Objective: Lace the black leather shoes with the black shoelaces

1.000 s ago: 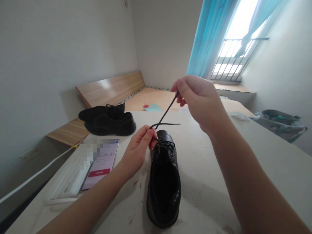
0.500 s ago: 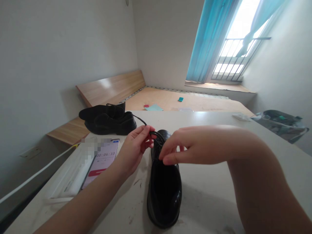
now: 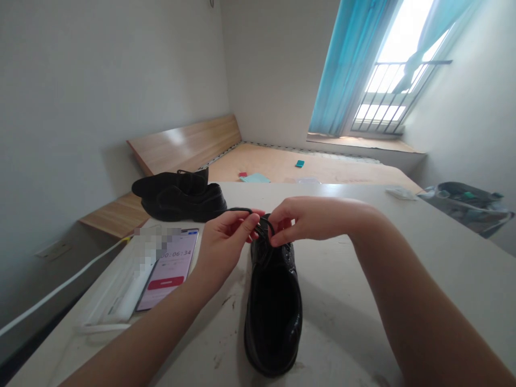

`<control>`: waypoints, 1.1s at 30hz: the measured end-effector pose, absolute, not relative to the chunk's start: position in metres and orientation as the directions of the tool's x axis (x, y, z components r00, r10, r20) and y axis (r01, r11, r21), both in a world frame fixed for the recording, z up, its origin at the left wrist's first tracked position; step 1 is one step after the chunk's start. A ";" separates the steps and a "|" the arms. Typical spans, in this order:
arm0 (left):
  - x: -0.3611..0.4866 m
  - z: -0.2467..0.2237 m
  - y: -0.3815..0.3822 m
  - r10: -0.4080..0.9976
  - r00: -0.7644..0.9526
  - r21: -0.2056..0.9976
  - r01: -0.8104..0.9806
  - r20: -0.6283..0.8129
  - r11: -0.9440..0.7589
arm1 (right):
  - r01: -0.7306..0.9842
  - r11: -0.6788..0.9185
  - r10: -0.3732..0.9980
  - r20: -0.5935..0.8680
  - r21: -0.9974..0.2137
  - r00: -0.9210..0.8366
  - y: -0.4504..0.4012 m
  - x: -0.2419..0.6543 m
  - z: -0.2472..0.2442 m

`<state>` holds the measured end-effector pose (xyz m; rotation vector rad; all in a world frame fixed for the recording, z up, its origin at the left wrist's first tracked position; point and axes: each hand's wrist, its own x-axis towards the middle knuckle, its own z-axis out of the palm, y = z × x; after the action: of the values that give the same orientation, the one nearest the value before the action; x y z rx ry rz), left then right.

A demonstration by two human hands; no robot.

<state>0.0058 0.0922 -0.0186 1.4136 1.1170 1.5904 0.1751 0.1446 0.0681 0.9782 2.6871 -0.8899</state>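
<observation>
A black leather shoe (image 3: 273, 317) stands upright on the white table, its opening toward me and its toe pointing away. Over its tongue, my left hand (image 3: 234, 231) pinches the black shoelace (image 3: 241, 209) between thumb and fingers, with a loose length trailing off to the left. My right hand (image 3: 290, 220) is closed on a loop of the same lace, just right of the left hand. Fingers and lace hide most of the toe and the upper eyelets.
Back left lie more black shoes (image 3: 181, 198). A phone (image 3: 171, 269) showing a timer and a clear plastic case (image 3: 108, 306) rest on the left of the white table (image 3: 338, 312). Beyond stands a wooden bed (image 3: 274, 161); at right is a bin with a bag (image 3: 470, 201).
My right hand has moved forward and up from the shoe's opening to the lace beside my left hand. The lace's loose end now runs flatter to the left.
</observation>
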 end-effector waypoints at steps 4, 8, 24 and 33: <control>0.006 -0.018 0.092 0.898 -0.156 0.909 0.134 0.412 -0.394 | 0.586 0.640 0.503 -0.304 -0.497 -0.809 0.146 0.170 0.063; 0.006 -0.019 0.094 0.908 -0.220 0.934 0.109 0.357 -0.341 | 0.506 0.589 0.445 -0.270 -0.630 -0.854 0.144 0.172 0.069; 0.004 -0.020 0.087 0.863 -0.174 0.880 0.102 0.474 -0.463 | 0.797 0.542 0.827 0.004 -0.267 -0.562 0.127 0.155 0.064; 0.001 -0.016 0.087 0.732 -0.011 0.691 0.337 0.682 -0.639 | 0.529 0.476 0.583 -0.199 -0.703 -0.788 0.147 0.168 0.066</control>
<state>0.0011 0.0870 -0.0156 1.9458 1.1127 1.6906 0.1676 0.1474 0.0657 1.0407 2.7562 -1.2733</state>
